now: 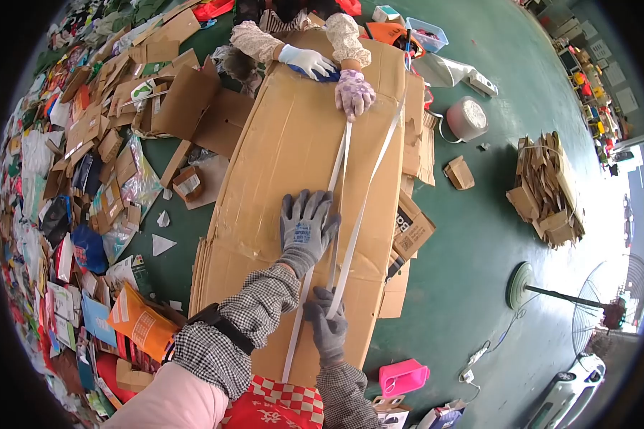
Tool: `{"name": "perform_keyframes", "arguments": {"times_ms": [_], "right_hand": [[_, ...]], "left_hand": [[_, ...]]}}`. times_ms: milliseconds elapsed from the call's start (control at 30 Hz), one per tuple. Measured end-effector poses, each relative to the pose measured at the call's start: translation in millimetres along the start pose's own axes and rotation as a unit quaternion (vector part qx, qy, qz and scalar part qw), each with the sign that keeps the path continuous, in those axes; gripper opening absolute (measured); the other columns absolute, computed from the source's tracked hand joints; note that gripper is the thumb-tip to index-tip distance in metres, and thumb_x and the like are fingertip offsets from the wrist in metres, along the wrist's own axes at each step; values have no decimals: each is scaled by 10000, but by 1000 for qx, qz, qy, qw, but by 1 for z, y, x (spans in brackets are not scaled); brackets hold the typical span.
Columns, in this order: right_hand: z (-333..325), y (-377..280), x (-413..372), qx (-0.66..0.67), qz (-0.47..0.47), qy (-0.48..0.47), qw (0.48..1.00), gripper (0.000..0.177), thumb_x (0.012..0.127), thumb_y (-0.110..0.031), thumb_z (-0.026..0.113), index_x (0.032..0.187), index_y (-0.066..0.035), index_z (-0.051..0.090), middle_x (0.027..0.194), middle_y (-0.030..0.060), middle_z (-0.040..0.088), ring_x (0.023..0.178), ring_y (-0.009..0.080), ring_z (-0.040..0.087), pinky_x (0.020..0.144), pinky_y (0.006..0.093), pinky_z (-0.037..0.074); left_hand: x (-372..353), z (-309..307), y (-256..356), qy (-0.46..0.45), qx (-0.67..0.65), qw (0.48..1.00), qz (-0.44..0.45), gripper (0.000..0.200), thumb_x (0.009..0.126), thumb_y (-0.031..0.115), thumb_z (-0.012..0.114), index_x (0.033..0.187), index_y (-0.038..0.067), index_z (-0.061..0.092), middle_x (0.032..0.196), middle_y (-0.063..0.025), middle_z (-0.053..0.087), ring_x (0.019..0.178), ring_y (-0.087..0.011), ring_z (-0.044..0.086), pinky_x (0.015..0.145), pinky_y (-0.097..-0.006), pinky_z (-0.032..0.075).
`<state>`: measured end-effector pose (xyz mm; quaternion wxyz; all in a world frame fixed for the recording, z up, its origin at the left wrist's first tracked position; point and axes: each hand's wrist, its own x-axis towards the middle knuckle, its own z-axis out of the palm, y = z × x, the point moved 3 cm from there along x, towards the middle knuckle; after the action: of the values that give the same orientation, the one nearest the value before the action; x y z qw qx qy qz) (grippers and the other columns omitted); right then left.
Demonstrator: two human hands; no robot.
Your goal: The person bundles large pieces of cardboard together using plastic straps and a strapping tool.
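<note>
Left grip released, flat on cardboard | right grip grasping strap, lengthwise over cardboard | I judge strap light, limp, slick: pinch flat faces; cardboard heavy, stiff: hold edges

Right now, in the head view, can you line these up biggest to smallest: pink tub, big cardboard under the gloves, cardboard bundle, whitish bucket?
1. Big cardboard
2. Cardboard bundle
3. Pink tub and whitish bucket: they look too alike to rank.

green floor, standing fan, bright light at right
</note>
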<state>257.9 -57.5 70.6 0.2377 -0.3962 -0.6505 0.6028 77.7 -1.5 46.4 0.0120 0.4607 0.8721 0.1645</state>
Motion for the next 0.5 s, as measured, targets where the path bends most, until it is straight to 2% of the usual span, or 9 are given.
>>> {"name": "perform_keyframes", "arguments": {"times_ms": [67,133,200,267,300,333,400,467,500], "right_hand": [[4,-12,1,-51,-46,-36,997,75,714,-46,591,762,-37,649,844,47,634,1068,238,526,1012,444,270],[5,-13,0,-79,-88,-94,988,88,740,-28,572,789,-28,646,903,52,629,1114,250,492,1011,432,285],[-1,-14,-10,217,120,-69,966,123,792,-20,524,829,-8,640,977,82,617,1167,267,443,1003,419,306],[-24,-30,0,306,81,-12,949,199,839,-18,450,912,30,630,1046,143,596,1177,277,433,981,393,356],[-43,-36,3,80,-19,31,996,196,833,25,427,938,37,592,1081,148,575,1071,244,528,904,334,432],[-60,-40,2,-162,-23,47,985,230,838,9,424,1019,36,564,1120,129,557,1128,224,482,934,345,399],[-87,-8,-11,125,142,208,960,305,850,6,406,1141,36,493,1174,123,519,1143,219,457,939,342,385],[-89,-55,3,78,98,316,940,376,867,-2,390,1241,30,401,1227,120,474,1119,215,467,959,331,368],[-67,-107,20,76,32,266,960,388,873,-18,395,1258,29,389,1238,130,468,1164,225,432,990,341,332]], "left_hand": [[4,-4,8,6,2,999,-37,521,834,436,476,1244,116,454,1303,-82,399,1230,-307,318,1051,-509,141],[3,-1,5,-2,2,999,-37,563,826,493,453,1246,119,451,1313,-82,384,1246,-307,293,1062,-521,95],[4,-2,4,-9,10,999,-30,563,826,488,456,1254,123,439,1317,-81,376,1246,-311,292,1060,-525,98],[5,0,2,-9,10,999,-30,559,826,479,464,1256,124,434,1321,-79,371,1244,-315,291,1056,-534,98],[4,3,2,-10,9,999,-31,554,826,469,473,1258,125,428,1325,-77,365,1243,-319,290,1052,-542,98],[2,4,2,-11,8,999,-30,554,826,469,473,1258,125,428,1325,-77,365,1243,-319,290,1052,-542,98],[3,8,2,-33,17,999,-34,541,825,449,492,1254,125,432,1337,-75,357,1239,-327,291,1046,-552,97],[4,7,4,-43,28,998,-31,521,832,434,490,1248,125,441,1341,-73,356,1237,-329,291,1042,-556,102],[3,7,5,-55,41,997,-29,502,839,420,489,1243,125,450,1345,-71,355,1235,-331,291,1038,-559,107]]}}
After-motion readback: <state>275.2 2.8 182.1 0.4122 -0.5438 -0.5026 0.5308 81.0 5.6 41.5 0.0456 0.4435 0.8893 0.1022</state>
